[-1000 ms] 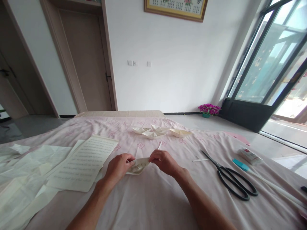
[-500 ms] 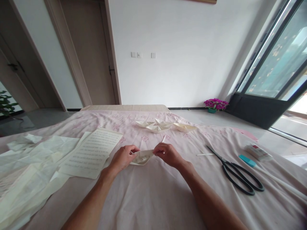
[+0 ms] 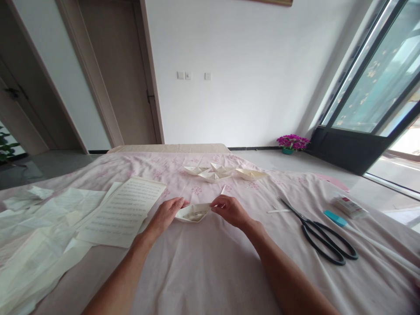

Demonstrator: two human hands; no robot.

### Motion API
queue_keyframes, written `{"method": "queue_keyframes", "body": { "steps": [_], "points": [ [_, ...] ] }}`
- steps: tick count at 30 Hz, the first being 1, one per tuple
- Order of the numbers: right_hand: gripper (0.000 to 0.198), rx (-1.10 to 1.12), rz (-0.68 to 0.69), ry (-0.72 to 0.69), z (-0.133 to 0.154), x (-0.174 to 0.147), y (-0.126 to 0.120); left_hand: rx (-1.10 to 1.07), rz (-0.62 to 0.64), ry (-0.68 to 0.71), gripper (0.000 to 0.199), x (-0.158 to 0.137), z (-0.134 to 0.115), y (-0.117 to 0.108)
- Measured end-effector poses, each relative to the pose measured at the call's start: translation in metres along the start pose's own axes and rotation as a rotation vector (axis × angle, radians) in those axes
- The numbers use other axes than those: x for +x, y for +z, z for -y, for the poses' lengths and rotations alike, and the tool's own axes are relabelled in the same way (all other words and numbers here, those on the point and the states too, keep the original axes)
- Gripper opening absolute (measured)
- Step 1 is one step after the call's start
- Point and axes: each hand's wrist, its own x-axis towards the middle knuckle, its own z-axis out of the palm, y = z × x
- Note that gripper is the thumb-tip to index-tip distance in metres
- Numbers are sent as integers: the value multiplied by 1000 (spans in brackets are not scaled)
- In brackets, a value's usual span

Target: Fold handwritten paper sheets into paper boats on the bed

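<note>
Between my hands is a folded paper boat (image 3: pixel 193 214), cream-coloured, its hollow facing me. My left hand (image 3: pixel 168 212) is closed at its left end, thumb along the rim. My right hand (image 3: pixel 231 210) pinches the right end between thumb and fingers. A thin white strip of paper (image 3: pixel 223 189) shows just beyond my right fingers. Farther back stand several finished paper boats (image 3: pixel 215 174) close together, and one yellower paper boat (image 3: pixel 251 174) to their right.
Loose printed sheets (image 3: pixel 123 212) and crumpled thin paper (image 3: pixel 42 236) cover the left of the pink cloth (image 3: pixel 210 271). On the right lie black scissors (image 3: pixel 323 236), white paper strips (image 3: pixel 278 211), a blue-tipped tool (image 3: pixel 335 218) and a small white box (image 3: pixel 349 206).
The paper boat's hollow has opened wider and tilts more toward me. My left fingers have shifted along its left end, while my right hand keeps its pinch. The view has moved slightly.
</note>
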Motion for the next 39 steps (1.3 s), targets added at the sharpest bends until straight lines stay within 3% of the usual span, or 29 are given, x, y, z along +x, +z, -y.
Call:
{"method": "queue_keyframes", "body": {
  "steps": [5, 11, 21, 27, 36, 39],
  "points": [
    [11, -10, -36, 35, 1, -1, -2, 32, 49, 23, 43, 1, 8, 1],
    [11, -12, -53, 50, 2, 0, -1, 316, 24, 168, 26, 1, 4, 8],
    [10, -2, -46, 16, 10, 0, 0, 583, -14, 199, 33, -7, -14, 17],
    [11, -33, -30, -3, 10, 1, 2, 593, -21, 154, 25, -8, -15, 18],
    [11, -3, -5, -38, 15, 2, 1, 604, -45, 200, 13, -8, -12, 20],
    [12, 13, -11, -34, 13, 2, 0, 484, -32, 153, 24, -5, -8, 18]
  ]
}}
